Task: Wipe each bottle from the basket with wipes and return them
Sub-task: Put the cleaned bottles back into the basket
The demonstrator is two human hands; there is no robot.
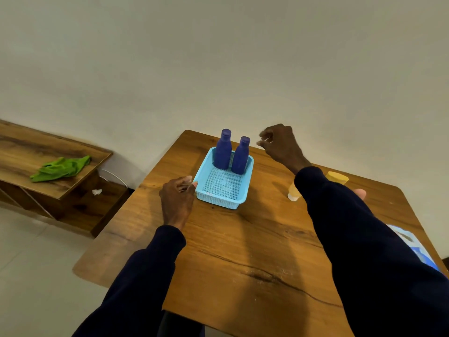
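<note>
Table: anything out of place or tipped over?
Yellow bottle appears to lie on its side on the table, outside the basket, partly hidden by the right sleeve. Both blue bottles stand upright inside. A crumpled white scrap sits on the side shelf.

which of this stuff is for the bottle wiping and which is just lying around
For the job: basket, held at its corner by the left hand; two blue bottles standing in it; yellow bottle lying on the table; blue-and-white pack, probably wipes.
Lying about: green cloth on the side unit; crumpled white scrap on its lower shelf.
</note>
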